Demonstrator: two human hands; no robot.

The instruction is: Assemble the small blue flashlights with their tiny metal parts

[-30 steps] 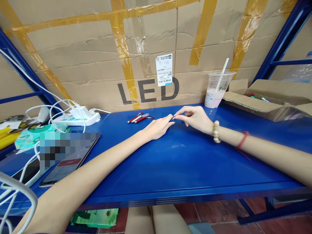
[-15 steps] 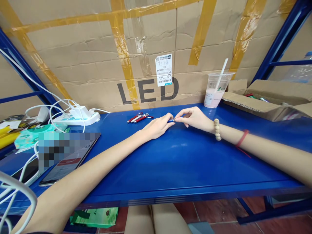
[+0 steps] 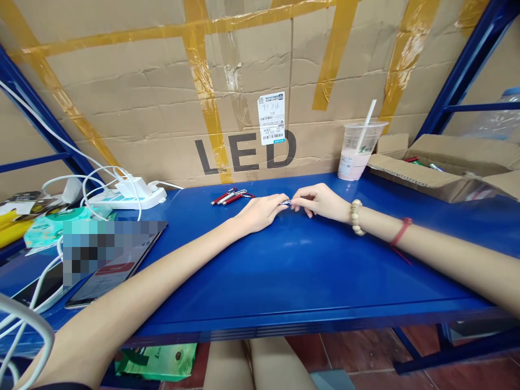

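Observation:
Over the middle of the table, my left hand [image 3: 264, 211] is closed on a slim blue-and-silver pen-like piece [image 3: 286, 202], mostly hidden by the fingers. My right hand [image 3: 319, 200] pinches at the right end of this piece with thumb and fingertips, the two hands nearly touching. Whether the right fingers hold a separate part is too small to make out. Just left of and behind my left hand lies a small group of slim red-and-silver pen-like things [image 3: 231, 196], some with a clip or loop at the end.
A clear cup [image 3: 352, 162] with a straw and pink drink stands behind my right hand. An open cardboard box [image 3: 430, 179] is at the right. A phone [image 3: 140, 254], white power strip [image 3: 152, 200] and cables lie left. A large taped carton [image 3: 162, 108] backs the blue table [image 3: 276, 271].
The right hand has shifted slightly left and down, closer to the left hand. Less blue shows at the right fingertips. The left hand has hardly moved.

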